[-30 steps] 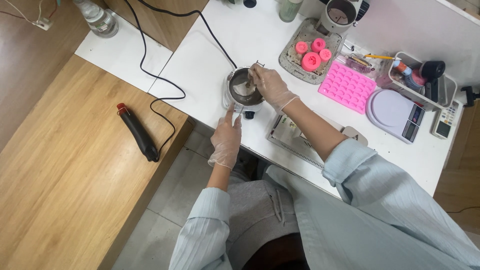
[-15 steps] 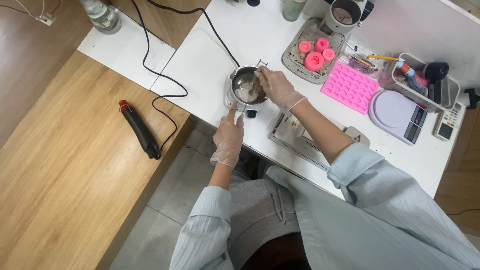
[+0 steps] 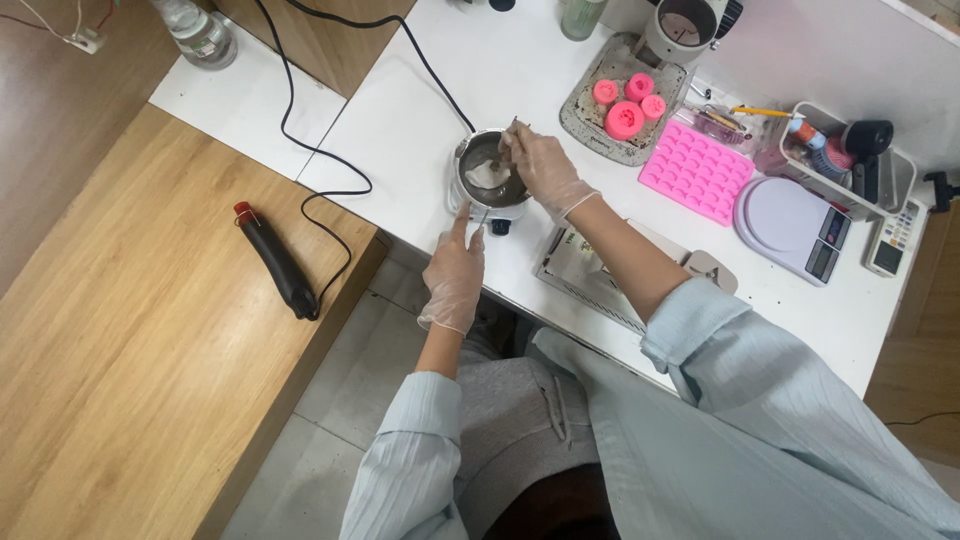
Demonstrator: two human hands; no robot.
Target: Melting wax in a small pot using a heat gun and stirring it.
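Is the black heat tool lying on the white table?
No, the black heat tool lies on the wooden bench, apart from the white table.

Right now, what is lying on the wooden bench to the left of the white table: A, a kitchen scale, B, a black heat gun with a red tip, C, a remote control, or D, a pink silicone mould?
B: the black heat gun with its red tip lies on the wooden bench, its cord running up onto the white table; the other three things sit on the table.

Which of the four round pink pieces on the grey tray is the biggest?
The front pink piece, nearest the person; the other three behind it on the grey tray are clearly smaller.
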